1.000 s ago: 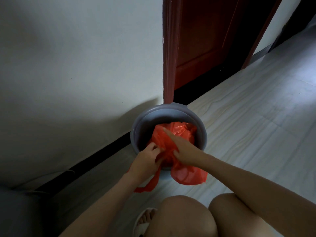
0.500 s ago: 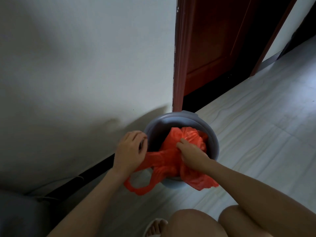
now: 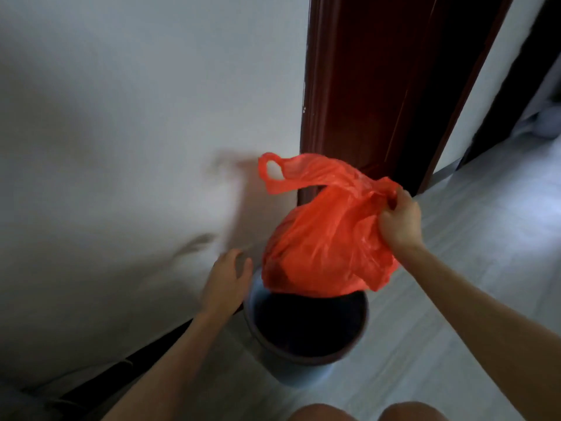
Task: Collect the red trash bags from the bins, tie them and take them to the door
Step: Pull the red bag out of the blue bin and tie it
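Head view, sole camera. Change since half a second ago: the thin crinkled red plastic trash bag, then slumped inside the round grey-blue plastic bin with its edge draped over the rim, is now lifted out and hangs just above the bin mouth. The bin interior shows dark; whether anything is left inside cannot be told. Right hand has fingers curled tight around a bunched fold at the bag's upper right edge and carries the whole weight. Left hand, which was gripping a bag handle, has let go: fingers spread and relaxed, beside the bin's left rim, contact with the rim not resolvable (motion blur). One loop handle of the bag sticks up free at upper left, against the pale wall. Judgement: removal from this bin is done; tying not begun, mouth open. Dark red wooden door frame stands just behind the bin. Writing, brands, labels: none legible on bag or bin.
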The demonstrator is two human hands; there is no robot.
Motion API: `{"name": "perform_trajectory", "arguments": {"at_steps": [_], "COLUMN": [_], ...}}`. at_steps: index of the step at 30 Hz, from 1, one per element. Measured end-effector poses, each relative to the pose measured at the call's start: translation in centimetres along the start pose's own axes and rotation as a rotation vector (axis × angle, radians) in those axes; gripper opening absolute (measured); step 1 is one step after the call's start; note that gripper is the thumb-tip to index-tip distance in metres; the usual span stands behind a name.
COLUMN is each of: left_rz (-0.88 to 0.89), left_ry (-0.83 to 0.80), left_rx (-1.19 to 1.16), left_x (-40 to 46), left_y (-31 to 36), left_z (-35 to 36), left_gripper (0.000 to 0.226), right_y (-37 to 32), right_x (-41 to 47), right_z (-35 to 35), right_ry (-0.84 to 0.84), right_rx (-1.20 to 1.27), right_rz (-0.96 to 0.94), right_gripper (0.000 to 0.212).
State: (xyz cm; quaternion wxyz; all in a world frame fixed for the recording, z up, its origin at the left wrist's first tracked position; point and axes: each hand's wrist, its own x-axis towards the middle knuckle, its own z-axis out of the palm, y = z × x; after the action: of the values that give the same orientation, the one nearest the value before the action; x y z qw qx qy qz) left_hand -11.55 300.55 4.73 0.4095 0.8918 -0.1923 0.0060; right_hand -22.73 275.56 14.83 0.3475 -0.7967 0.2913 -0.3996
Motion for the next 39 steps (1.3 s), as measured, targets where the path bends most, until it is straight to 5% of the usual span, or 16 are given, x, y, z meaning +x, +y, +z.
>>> {"name": "perform_trajectory", "arguments": {"at_steps": [5, 8, 12, 14, 20, 25, 30, 34, 39], "left_rz": [0.192, 0.167, -0.237, -0.457, -0.724, -0.638, -0.229, 0.030, 0.173], "left_ry": [-0.042, -0.124, -0.483, -0.604, -0.799, -0.639, -0.544, -0.562, -0.580], "left_rx": [0.009, -0.177, -0.738, -0.818, -0.837, -0.771, -0.598, -0.552, -0.422], "left_x": [0.5, -0.2, -1.7, -2.4, -7.4, -10.0, -12.1, -13.0, -12.9], "left_y": [7.3, 11.8, 16.5, 18.1, 22.3, 24.7, 27.0, 28.9, 30.9], "left_z": [0.9, 3.1, 7.7, 10.7, 21.0, 25.2, 25.8, 23.9, 21.7], "left_gripper": [0.031, 0.036, 0.081, 0.095, 0.054, 0.037, 0.018, 0.018, 0.025], "right_y": [0.6, 3.1, 8.3, 11.6, 20.1, 22.9, 23.1, 21.7, 18.6], "right_x": [1.5, 0.2, -1.8, -3.1, -8.0, -10.5, -11.9, -12.7, -12.7], "right_z": [-6.1, -8.3, -10.1, -11.1, -16.6, -20.6, -26.8, -29.4, -32.6], "right_ry": [0.052, 0.018, -0.004, -0.018, -0.144, -0.203, -0.063, -0.044, -0.120], "right_rx": [-0.140, -0.152, -0.172, -0.182, -0.227, -0.033, 0.438, 0.123, -0.723], "right_rz": [0.090, 0.126, 0.212, 0.289, 0.449, 0.640, 0.946, 0.985, 0.714], "right_gripper": [0.023, 0.010, 0.009, 0.011, 0.036, 0.026, 0.062, 0.063, 0.038]}}
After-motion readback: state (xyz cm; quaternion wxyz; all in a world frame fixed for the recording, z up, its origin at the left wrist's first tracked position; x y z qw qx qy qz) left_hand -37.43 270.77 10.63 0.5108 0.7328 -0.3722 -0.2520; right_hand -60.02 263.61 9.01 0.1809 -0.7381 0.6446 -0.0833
